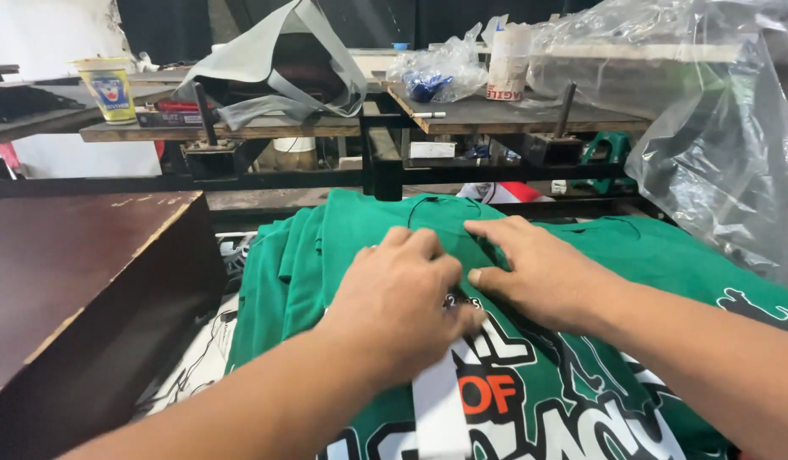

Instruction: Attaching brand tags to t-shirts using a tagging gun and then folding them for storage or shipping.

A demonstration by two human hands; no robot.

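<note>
Two bare hands press flat on a green printed T-shirt (pixel 530 375) lying on top of a stack of green shirts (pixel 283 273), in front of a cluttered wooden bench (pixel 513 115). The left hand (pixel 394 302) lies palm down, fingers loosely curled, its thumb on a white strip (pixel 441 409) that runs down the print; whether it pinches the strip cannot be told. The right hand (pixel 538 268) lies spread and empty just below the collar, the two thumbs nearly touching. Smoothing well here likely means keeping both palms flat and easing outward from the middle — so the fabric lies without creases. Counted: two hands, one top shirt, about four shirt edges fanned at the left — one yellow cup (pixel 109 88), one dark board (pixel 62 264) at left.
</note>
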